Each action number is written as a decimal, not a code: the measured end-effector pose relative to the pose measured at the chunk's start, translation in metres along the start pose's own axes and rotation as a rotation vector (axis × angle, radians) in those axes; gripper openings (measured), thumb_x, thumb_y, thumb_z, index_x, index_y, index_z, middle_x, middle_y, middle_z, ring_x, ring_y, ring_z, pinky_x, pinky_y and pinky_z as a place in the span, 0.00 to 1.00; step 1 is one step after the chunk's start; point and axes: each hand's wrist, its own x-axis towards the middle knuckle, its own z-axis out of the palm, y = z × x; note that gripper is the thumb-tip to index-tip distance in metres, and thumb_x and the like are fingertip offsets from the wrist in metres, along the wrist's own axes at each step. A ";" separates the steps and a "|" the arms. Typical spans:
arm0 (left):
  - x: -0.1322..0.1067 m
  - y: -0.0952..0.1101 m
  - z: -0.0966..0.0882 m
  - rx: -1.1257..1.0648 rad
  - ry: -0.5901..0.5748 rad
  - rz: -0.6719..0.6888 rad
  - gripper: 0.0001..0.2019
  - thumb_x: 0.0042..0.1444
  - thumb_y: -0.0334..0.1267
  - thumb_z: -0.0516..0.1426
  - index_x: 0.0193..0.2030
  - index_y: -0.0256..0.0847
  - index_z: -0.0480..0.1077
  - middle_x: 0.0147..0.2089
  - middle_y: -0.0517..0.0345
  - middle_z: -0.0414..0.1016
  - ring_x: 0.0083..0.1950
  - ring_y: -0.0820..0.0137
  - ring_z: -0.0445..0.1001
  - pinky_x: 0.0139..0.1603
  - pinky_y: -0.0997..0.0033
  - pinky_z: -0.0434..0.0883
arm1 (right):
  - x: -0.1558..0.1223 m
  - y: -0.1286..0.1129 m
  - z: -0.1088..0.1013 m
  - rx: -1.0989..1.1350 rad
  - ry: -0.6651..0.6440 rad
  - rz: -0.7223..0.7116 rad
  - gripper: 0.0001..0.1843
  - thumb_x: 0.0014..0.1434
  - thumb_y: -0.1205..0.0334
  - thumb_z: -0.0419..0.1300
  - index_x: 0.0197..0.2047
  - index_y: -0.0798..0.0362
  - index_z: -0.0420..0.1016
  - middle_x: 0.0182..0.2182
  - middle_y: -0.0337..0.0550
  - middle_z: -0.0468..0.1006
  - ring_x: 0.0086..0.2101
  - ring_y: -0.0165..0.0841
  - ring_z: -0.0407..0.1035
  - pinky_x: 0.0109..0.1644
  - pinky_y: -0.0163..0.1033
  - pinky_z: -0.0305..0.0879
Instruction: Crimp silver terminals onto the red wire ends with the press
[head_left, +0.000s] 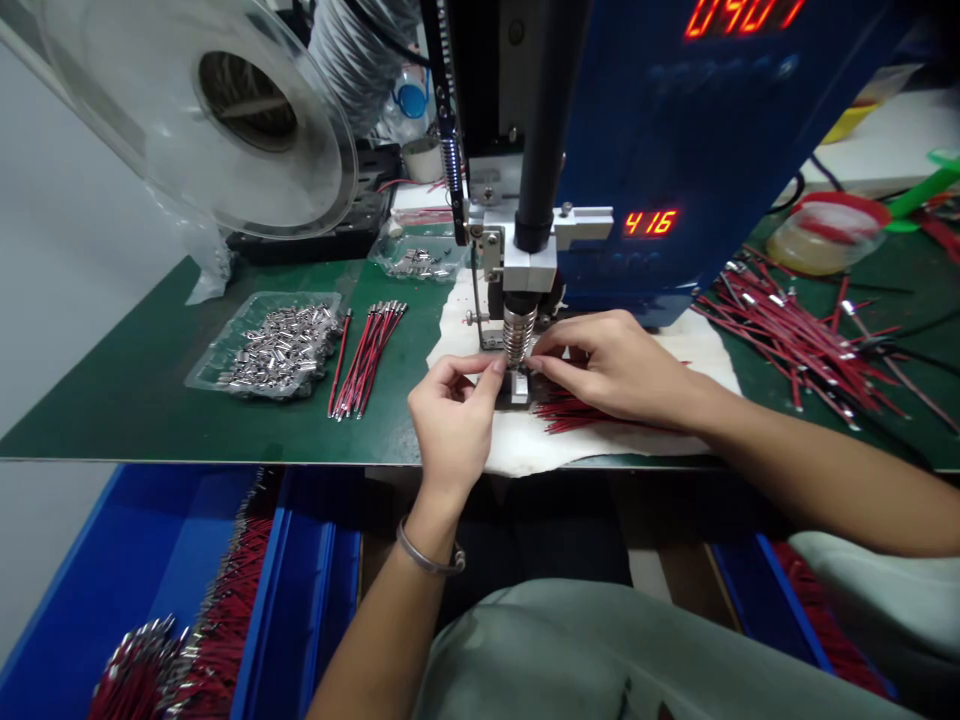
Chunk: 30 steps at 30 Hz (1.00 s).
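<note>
My left hand (454,415) is closed in a pinch at the left of the machine's spring-wrapped tip (519,335). Facing it from the right, my right hand (619,365) pinches thumb and finger close to the same tip. Whatever small pieces the fingertips hold are too small to make out. Just below the tip stands a small metal block (519,387). Red wires (566,412) lie on the white cloth or paper (525,455), partly hidden beneath my right hand.
A clear tray of small metal parts (281,345) stands left, beside a row of red wires with metal ends (371,360). The blue machine (637,120) rises behind my hands. More red wires (802,330) are heaped right. Blue bins (172,530) sit below the table edge.
</note>
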 end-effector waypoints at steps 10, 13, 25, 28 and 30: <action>0.001 0.001 0.001 -0.005 0.010 -0.008 0.06 0.52 0.38 0.66 0.31 0.38 0.76 0.32 0.57 0.79 0.28 0.75 0.70 0.29 0.75 0.66 | 0.000 0.000 -0.001 -0.011 0.003 -0.023 0.11 0.63 0.61 0.58 0.38 0.58 0.81 0.32 0.45 0.81 0.28 0.30 0.70 0.34 0.35 0.59; 0.001 0.001 0.001 -0.007 0.013 -0.008 0.06 0.52 0.38 0.66 0.31 0.38 0.76 0.31 0.57 0.79 0.28 0.75 0.70 0.29 0.75 0.66 | -0.001 0.001 -0.001 -0.017 0.006 -0.040 0.12 0.63 0.61 0.58 0.39 0.59 0.81 0.32 0.46 0.81 0.28 0.31 0.71 0.34 0.35 0.60; -0.001 0.001 0.000 -0.028 0.009 -0.011 0.08 0.53 0.40 0.66 0.33 0.38 0.76 0.31 0.57 0.77 0.31 0.73 0.73 0.32 0.74 0.68 | -0.001 0.002 -0.003 0.018 -0.011 -0.141 0.09 0.63 0.62 0.58 0.38 0.57 0.79 0.31 0.46 0.80 0.31 0.32 0.72 0.37 0.35 0.62; -0.001 0.001 -0.001 -0.023 0.007 -0.012 0.08 0.53 0.40 0.66 0.33 0.38 0.76 0.30 0.57 0.77 0.31 0.74 0.73 0.33 0.75 0.69 | -0.001 0.002 -0.004 0.018 -0.017 -0.157 0.10 0.64 0.63 0.58 0.38 0.57 0.79 0.31 0.46 0.80 0.30 0.31 0.71 0.36 0.35 0.61; -0.002 0.000 -0.002 -0.015 0.008 -0.012 0.08 0.53 0.40 0.66 0.33 0.38 0.77 0.30 0.57 0.77 0.31 0.74 0.73 0.33 0.75 0.69 | -0.001 0.002 -0.005 0.006 -0.023 -0.171 0.11 0.65 0.63 0.57 0.38 0.58 0.80 0.31 0.46 0.80 0.29 0.30 0.70 0.36 0.34 0.61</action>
